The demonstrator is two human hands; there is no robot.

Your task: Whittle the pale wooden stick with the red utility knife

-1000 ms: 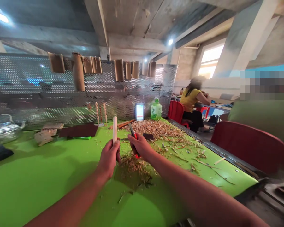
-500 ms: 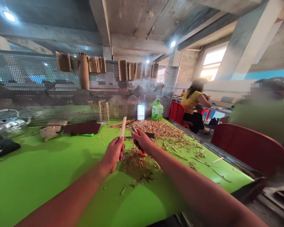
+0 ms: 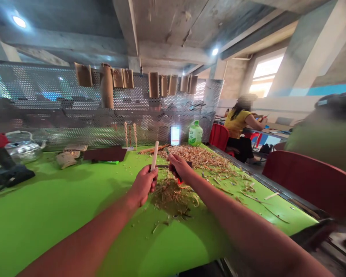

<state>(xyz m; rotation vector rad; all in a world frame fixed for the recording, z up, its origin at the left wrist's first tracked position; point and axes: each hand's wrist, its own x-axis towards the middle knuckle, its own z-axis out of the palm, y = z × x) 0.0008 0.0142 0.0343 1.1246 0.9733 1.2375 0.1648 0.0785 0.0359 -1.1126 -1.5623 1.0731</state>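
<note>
A pale wooden strip (image 3: 155, 156) stands nearly upright in my left hand (image 3: 145, 184), whose fingers are wrapped round its lower end. Just to its right, my right hand (image 3: 181, 168) is closed on a knife (image 3: 168, 151). Its short blade tip points up past the thumb, and part of a red and black handle shows below the fist. Blade and strip are a small gap apart. Behind my hands lies a dark tool (image 3: 162, 166), partly covered by my right hand. Thin wood shavings (image 3: 173, 194) lie on the green tabletop (image 3: 75, 215) below.
A larger heap of shavings (image 3: 204, 157) spreads behind my right hand. Farther back are a lit phone (image 3: 175, 135), a green bottle (image 3: 195, 134) and carved sticks (image 3: 130, 135). At left stand a metal kettle (image 3: 24, 148) and a dark board (image 3: 105, 154). Two people sit at right.
The view has turned slightly left, so everything sits farther right. The strip has rolled a little in my left hand and shows a narrower face. My right hand keeps its hold on the knife.
</note>
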